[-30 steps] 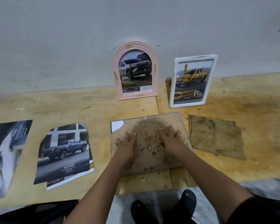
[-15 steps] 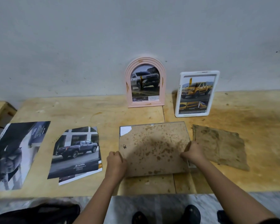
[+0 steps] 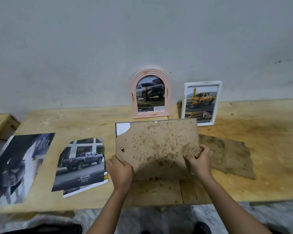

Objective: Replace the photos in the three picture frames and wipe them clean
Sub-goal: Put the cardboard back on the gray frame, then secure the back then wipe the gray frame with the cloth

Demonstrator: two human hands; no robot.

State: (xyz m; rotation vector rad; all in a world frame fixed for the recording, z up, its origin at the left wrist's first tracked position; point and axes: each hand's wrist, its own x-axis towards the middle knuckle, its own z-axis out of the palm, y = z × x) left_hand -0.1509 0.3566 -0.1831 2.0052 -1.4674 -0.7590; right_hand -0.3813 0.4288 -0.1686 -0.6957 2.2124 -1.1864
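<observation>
From the head view, I had my left hand point(image 3: 120, 171) and right hand point(image 3: 199, 162) closed on the third frame's point(image 3: 157, 147) near corners, stained backing up, probably to turn it over; the wiping cloth point(image 3: 227, 154) lay just right of my grip.

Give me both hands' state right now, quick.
Left hand: closed on the lower left edge of the stained frame back.
Right hand: closed on the frame back's lower right edge.
</observation>
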